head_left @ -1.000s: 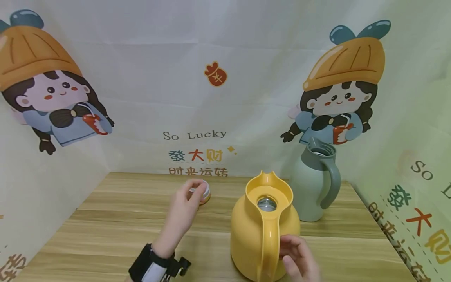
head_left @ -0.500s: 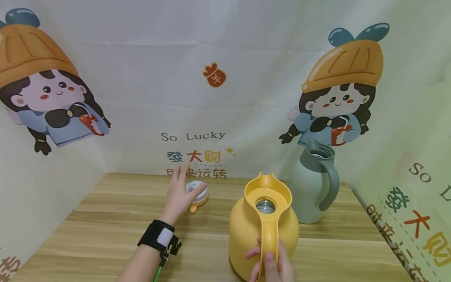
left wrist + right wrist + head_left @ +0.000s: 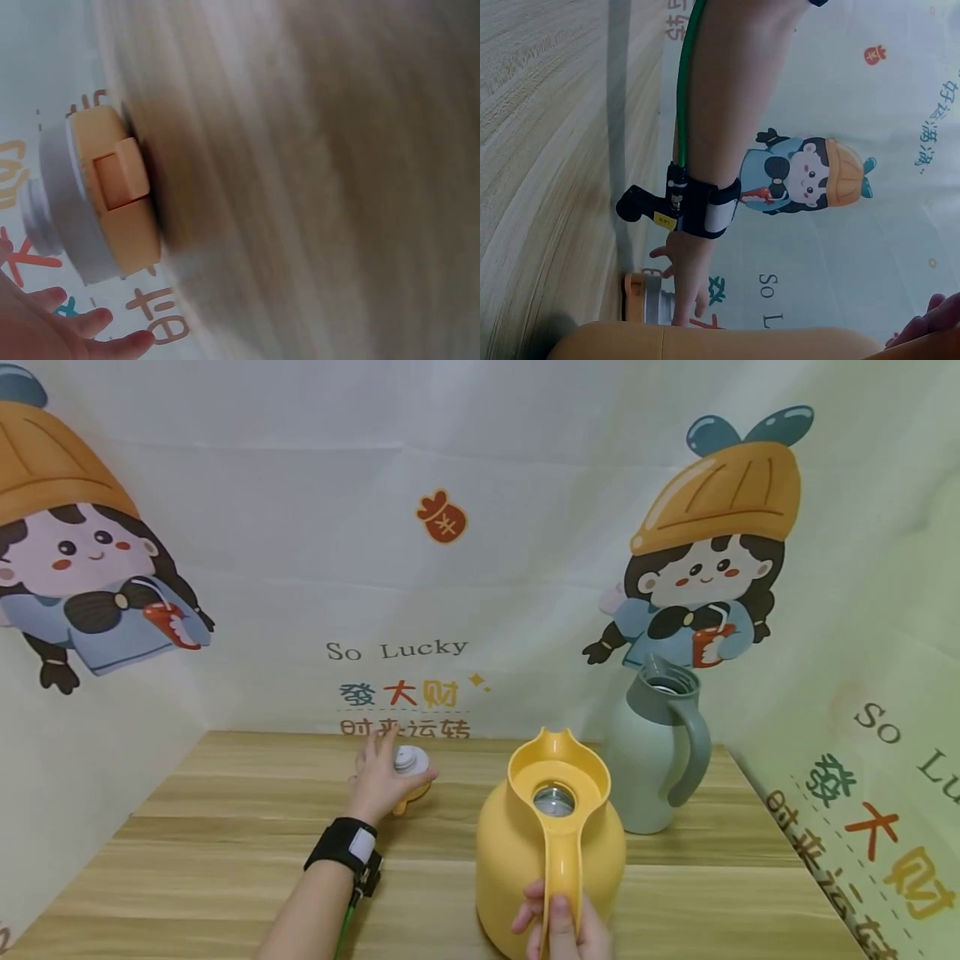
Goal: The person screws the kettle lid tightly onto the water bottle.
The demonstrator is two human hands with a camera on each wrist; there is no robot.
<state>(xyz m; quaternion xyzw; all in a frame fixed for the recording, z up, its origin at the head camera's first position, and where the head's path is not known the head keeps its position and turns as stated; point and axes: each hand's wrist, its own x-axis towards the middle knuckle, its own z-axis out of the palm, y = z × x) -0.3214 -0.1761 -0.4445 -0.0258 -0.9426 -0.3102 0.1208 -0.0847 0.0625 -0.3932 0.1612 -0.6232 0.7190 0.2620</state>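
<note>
The yellow vacuum jug (image 3: 502,852) stands upright on the wooden table, its top uncovered and its round mouth showing. My right hand (image 3: 572,933) grips the jug's handle (image 3: 562,852) low down, fingers and thumb around it. Farther back lies the jug's lid (image 3: 412,762), white plug side up over a yellow base. My left hand (image 3: 379,783) is spread beside the lid, its thumb pointing along the near side. In the left wrist view a gap shows between the fingers (image 3: 90,322) and the lid (image 3: 112,195); a yellow tab juts from the base.
A grey-green vacuum jug (image 3: 637,768) with a darker handle stands behind and right of the yellow one, also uncovered. A printed cloth (image 3: 525,610) hangs along the back and sides of the table (image 3: 225,860). A green cable (image 3: 686,82) runs along my left forearm.
My left hand let go of the lid and spread its fingers, moving slightly to its left side. My right hand went from beside the yellow jug to gripping its handle. The view shifted slightly.
</note>
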